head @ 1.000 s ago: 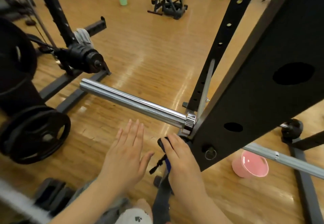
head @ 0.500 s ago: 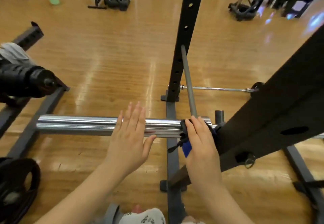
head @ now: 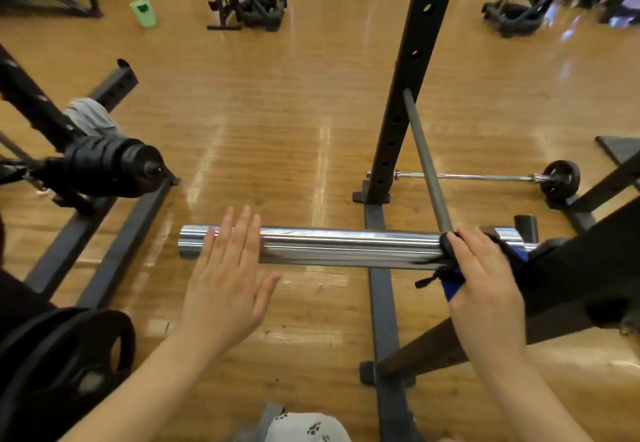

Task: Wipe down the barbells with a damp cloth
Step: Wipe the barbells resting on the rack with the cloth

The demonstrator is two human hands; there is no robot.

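A chrome barbell sleeve [head: 346, 246] runs left to right across the middle, its inner end resting on the black rack at the right. My right hand [head: 485, 282] wraps a dark blue cloth [head: 452, 277] around the sleeve close to the collar, fingers curled over the top. My left hand [head: 225, 275] is flat, fingers straight and together, in front of the sleeve's free left end; I cannot tell whether it touches the metal.
A black rack upright [head: 401, 95] rises behind the sleeve, with a thin grey rod [head: 427, 164] leaning on it. A small barbell [head: 485, 176] lies on the wood floor beyond. Another loaded bar end [head: 114, 164] and a weight plate [head: 69, 365] sit left.
The view swung right, so the sleeve now lies level. My right hand has stayed on the cloth by the collar. My left hand sits nearer the sleeve's free end.
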